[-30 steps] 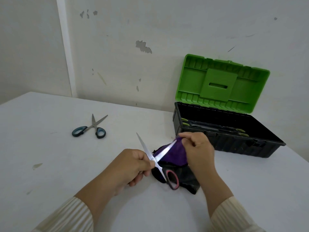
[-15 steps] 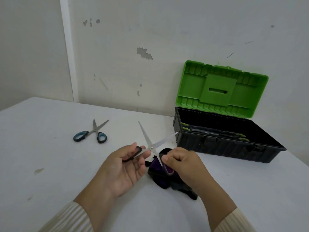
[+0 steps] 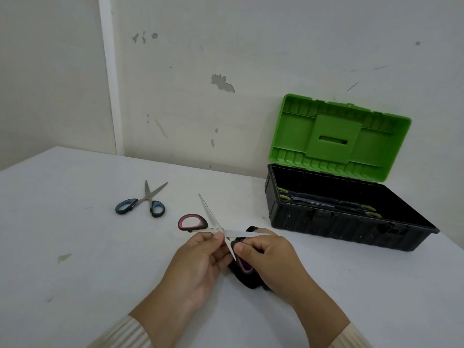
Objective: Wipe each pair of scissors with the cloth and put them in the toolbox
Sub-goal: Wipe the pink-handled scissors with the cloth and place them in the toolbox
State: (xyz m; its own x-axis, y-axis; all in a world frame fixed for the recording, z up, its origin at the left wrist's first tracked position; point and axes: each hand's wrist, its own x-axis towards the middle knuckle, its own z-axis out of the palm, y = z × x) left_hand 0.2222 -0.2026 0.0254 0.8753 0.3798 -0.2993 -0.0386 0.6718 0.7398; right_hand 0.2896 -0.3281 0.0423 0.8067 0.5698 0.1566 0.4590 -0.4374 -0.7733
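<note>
A pair of scissors with black and pink handles (image 3: 192, 222) is spread wide open above the white table. My left hand (image 3: 200, 262) pinches it at the pivot. My right hand (image 3: 270, 257) grips the lower handle loop, with the dark purple cloth (image 3: 247, 277) bunched under that hand. One blade points up and away, the other points right. A second pair with blue handles (image 3: 145, 203) lies on the table to the left. The black toolbox (image 3: 324, 228) stands at the right with its green lid (image 3: 336, 136) up; green-handled scissors lie inside.
The white table (image 3: 75, 247) meets a scuffed wall behind. The toolbox's lid leans against that wall. A small stain (image 3: 64, 257) marks the table at the left.
The cloth has come off the blade and now sits under my right hand. The scissors have been turned and opened wider, the pink handle swinging out to the left. My right hand moved from blade to handle.
</note>
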